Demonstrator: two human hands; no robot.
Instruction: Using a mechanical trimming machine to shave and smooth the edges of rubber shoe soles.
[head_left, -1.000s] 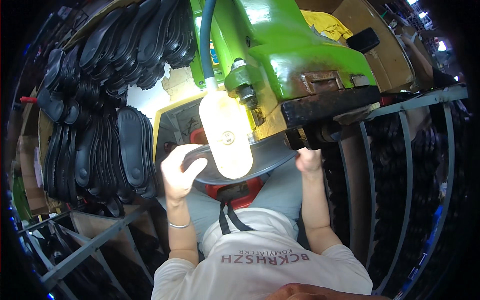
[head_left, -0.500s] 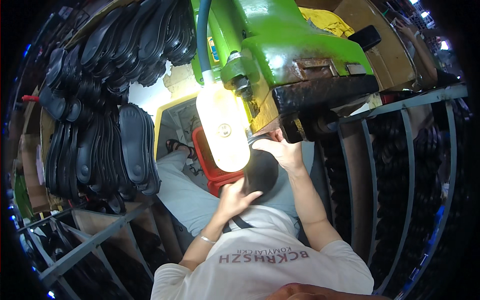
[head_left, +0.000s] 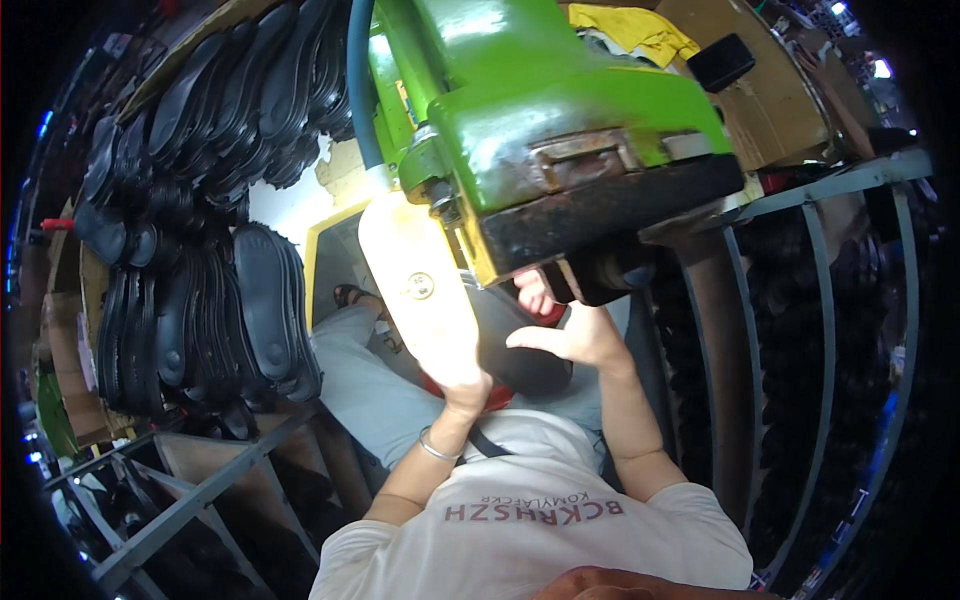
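Observation:
A black shoe sole (head_left: 525,355) sits in front of my chest, under the dark head of a green machine (head_left: 560,140). My right hand (head_left: 582,338) grips the sole's right side, thumb spread, close to the machine's black wheel (head_left: 610,272). At the sole's lower left edge is my left hand (head_left: 466,392), with a bracelet on the wrist; it holds the sole there, partly washed out by a bright white lamp (head_left: 415,290). A red container (head_left: 495,398) shows just beneath the sole.
Many black soles hang in rows on a rack (head_left: 200,260) at my left. Metal shelf bars (head_left: 190,505) run at lower left, and dark shelving with soles (head_left: 800,330) stands on the right. A blue hose (head_left: 362,90) climbs the machine. A sandalled foot (head_left: 352,296) rests below.
My left hand dropped from the sole to my lap, then came back up to the sole's lower edge. My right hand stayed on the sole by the machine. The view moved closer.

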